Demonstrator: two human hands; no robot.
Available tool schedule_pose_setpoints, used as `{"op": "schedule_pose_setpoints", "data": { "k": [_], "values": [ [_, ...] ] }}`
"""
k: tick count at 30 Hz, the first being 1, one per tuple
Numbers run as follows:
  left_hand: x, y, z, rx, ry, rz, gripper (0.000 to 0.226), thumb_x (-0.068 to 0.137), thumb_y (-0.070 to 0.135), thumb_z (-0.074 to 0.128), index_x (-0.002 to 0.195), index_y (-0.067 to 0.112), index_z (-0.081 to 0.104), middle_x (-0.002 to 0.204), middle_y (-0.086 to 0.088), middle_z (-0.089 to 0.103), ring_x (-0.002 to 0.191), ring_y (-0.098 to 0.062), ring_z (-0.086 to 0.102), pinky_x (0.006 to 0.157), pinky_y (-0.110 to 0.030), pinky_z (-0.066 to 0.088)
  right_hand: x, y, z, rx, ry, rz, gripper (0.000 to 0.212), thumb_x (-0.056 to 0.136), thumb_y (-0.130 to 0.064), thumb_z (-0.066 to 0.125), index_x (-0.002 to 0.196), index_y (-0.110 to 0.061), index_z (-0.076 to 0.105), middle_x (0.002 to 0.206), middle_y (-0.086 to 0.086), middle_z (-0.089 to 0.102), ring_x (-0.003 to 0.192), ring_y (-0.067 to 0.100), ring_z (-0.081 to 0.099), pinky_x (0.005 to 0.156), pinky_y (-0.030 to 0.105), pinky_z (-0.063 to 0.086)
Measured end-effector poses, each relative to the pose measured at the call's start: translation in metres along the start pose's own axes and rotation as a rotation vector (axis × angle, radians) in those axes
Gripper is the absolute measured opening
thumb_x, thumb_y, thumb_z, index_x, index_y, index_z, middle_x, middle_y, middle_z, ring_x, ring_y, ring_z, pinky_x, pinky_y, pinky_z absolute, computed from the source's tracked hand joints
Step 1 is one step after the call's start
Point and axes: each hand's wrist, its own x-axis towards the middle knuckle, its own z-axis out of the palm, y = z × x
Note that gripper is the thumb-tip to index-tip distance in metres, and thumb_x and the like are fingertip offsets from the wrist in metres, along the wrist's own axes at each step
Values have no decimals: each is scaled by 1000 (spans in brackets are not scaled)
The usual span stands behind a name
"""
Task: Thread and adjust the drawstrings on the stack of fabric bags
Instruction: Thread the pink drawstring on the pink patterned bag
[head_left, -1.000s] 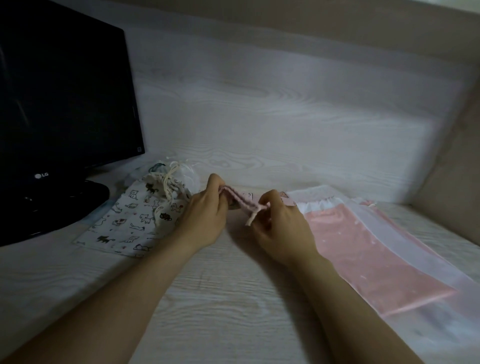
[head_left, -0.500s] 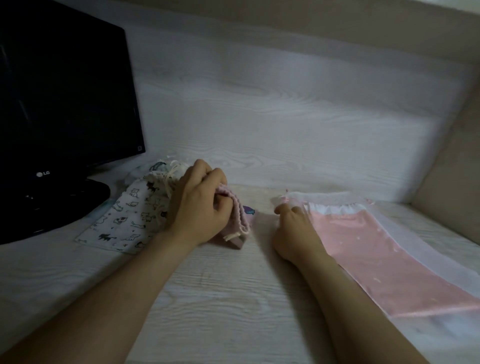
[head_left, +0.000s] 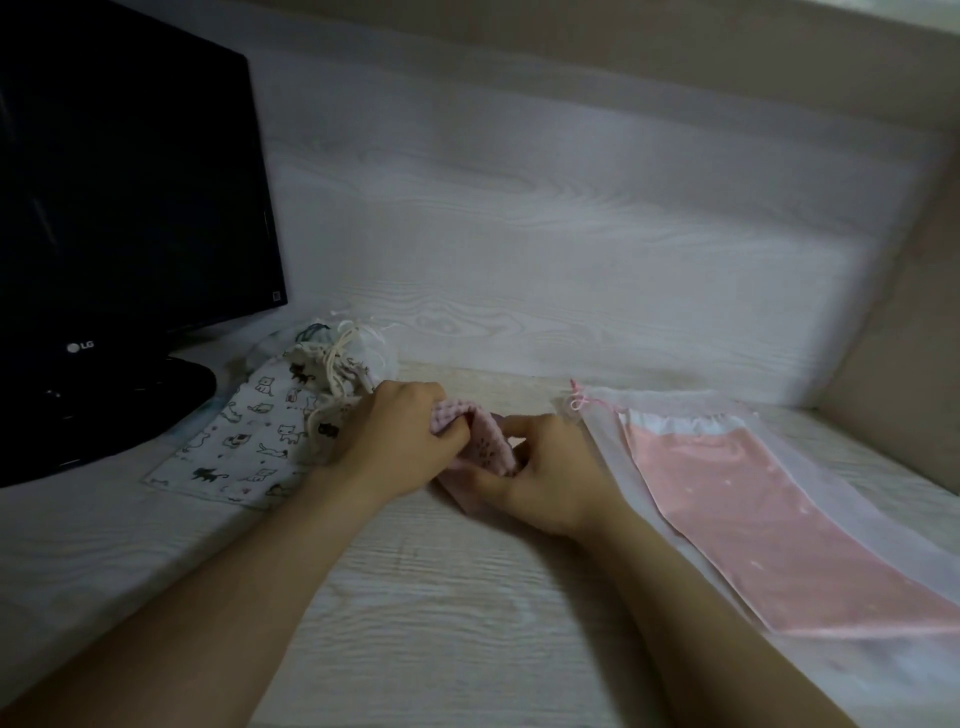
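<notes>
A small pink fabric bag (head_left: 491, 441) sits at the middle of the desk, held from both sides. My left hand (head_left: 400, 441) grips its left upper edge, fingers curled over the cloth. My right hand (head_left: 545, 467) pinches its right side from below, thumb on top. To the left lies a stack of white cat-print bags (head_left: 254, 436) with cream drawstrings (head_left: 337, 358) bunched at the top. On the right lies a large sheer white bag (head_left: 613, 457) with a pink bag (head_left: 769, 519) inside and a pink drawstring knot (head_left: 576, 400).
A black monitor (head_left: 130, 182) on its stand (head_left: 130, 400) fills the left side. A pale wood-grain wall (head_left: 519, 234) rises behind the desk (head_left: 441, 623), and a beige panel (head_left: 909, 338) closes the right side.
My right hand left the big sheer bag and came back to the small pink bag. My left hand carried that bag rightward from the cat-print stack, so both hands hold it now.
</notes>
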Motion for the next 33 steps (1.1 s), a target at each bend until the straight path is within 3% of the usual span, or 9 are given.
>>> {"op": "schedule_pose_setpoints", "data": {
  "k": [5,9,11,13,18,21,23,28,33],
  "values": [
    [-1,-6,5,-70,-129,-24,29,84,43,60,64,23,53,69,4,59,63,-16,59,56,-35,48,4,10,0,-128,-36,13,25,74,-34,82,73,-13,69,58,7,61,48,8,44,51,29,40],
    [-2,1,3,-106,-209,30,21,85,27,64,70,19,51,69,3,57,66,-13,55,59,-38,47,9,23,-1,-207,139,81,25,69,-28,78,59,-22,56,52,-5,53,48,7,44,49,25,31],
    [-3,4,4,-99,-244,79,21,90,13,64,73,19,51,71,2,54,65,-11,50,60,-32,39,11,34,-2,-252,252,182,2,74,-23,71,75,-21,70,67,-4,68,59,12,57,55,28,39],
    [-3,4,6,-93,-267,137,19,96,9,62,80,20,60,73,4,58,68,-10,52,63,-30,40,12,41,-7,-254,352,252,20,77,-11,67,92,-18,78,81,4,76,73,23,69,61,27,46],
    [-3,2,8,-119,-220,176,14,103,12,63,112,17,73,95,10,68,83,-4,56,76,-28,39,16,37,-14,-214,578,148,34,72,5,63,95,-13,79,93,9,75,89,26,68,71,18,36],
    [-6,3,7,-107,-243,160,18,104,13,62,115,23,72,86,21,60,81,10,56,69,-12,36,15,31,-14,-180,680,0,39,70,12,61,93,-15,78,96,4,68,81,7,63,75,2,36],
    [-5,2,6,-88,-267,133,23,105,12,60,119,23,74,95,18,65,84,4,59,70,-7,39,14,26,-14,-144,681,-44,37,69,10,61,90,-16,77,96,1,65,79,-5,58,75,2,38],
    [-1,-8,3,34,-191,50,53,97,-4,53,126,40,61,112,-4,74,96,-26,71,80,-42,59,13,28,-11,-175,520,93,31,68,-3,66,93,-20,77,90,-3,71,80,9,61,70,16,41],
    [2,-12,-1,-6,-37,-91,21,103,7,53,103,26,45,84,-6,68,69,-26,68,64,-54,59,14,28,-7,-132,498,181,28,77,-3,60,100,-15,71,88,-6,71,83,14,63,70,25,42]
  ]
}}
